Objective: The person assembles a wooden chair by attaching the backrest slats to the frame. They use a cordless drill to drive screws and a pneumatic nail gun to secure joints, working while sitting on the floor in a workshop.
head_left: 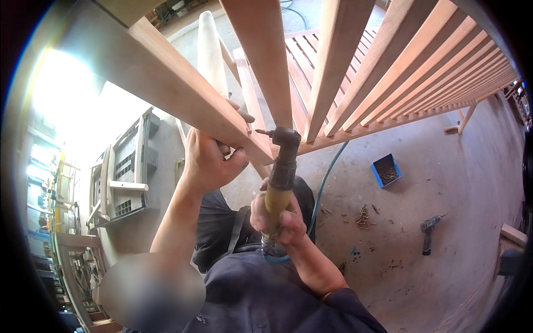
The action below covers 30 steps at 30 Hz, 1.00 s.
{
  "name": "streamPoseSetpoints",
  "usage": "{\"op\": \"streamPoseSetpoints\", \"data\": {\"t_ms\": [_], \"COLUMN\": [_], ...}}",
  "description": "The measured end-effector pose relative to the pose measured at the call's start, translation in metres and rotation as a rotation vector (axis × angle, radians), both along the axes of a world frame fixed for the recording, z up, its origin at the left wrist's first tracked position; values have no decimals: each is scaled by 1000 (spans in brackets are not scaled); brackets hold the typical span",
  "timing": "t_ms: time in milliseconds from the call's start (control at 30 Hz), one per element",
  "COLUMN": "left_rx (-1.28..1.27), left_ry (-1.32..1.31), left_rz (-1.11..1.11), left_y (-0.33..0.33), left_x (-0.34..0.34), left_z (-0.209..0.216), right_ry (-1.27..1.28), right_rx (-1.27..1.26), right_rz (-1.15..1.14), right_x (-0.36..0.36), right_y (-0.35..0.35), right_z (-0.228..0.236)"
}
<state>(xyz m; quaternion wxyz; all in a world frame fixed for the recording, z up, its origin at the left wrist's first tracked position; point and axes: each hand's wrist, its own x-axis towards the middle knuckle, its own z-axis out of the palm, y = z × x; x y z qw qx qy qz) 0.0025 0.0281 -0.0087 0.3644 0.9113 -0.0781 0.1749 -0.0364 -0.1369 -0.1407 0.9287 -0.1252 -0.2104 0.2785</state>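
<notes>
My right hand (pixel 295 223) is wrapped round the yellow body of a right-angle air screwdriver (pixel 286 166), held upright with its black head at the top. From that head the bit (pixel 263 132) points left, its tip close to a small mark or screw near the end of a thick wooden rail (pixel 183 91); whether they touch I cannot tell. Around the lower end of this rail my left hand (pixel 210 161) is closed, thumb on the near side and some fingertips showing beyond. Pale wooden slats (pixel 327 66) fan out behind the tool, joined to a lower rail.
A teal hose (pixel 328 183) runs down past my right hand. On the concrete floor at right lie a blue box of screws (pixel 380 178), a scattered heap of screws (pixel 363 218) and a cordless drill (pixel 427 236). Wooden parts rest on a black pallet (pixel 147 147) at left.
</notes>
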Motion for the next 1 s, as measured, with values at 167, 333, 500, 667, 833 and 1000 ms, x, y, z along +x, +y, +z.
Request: {"op": "streamPoseSetpoints", "data": {"t_ms": [167,333,500,667,833,1000], "left_rx": [-13,-97,-47,-272,-265,-96], "left_ry": [-27,-141,27,173,417,600], "left_rz": [-6,20,-96,-306,-523,-660], "left_y": [2,-1,8,23,40,49], "left_x": [1,4,2,10,38,66], "left_z": [-4,-5,1,13,32,43], "right_ry": [-18,4,17,23,10,23], "right_rx": [-20,-22,44,63,46,62], "right_rz": [16,53,109,188,147,76], "right_x": [-1,1,6,8,5,1], "right_y": [1,1,-3,-7,-3,-5], "right_z": [1,-1,-2,4,0,0]}}
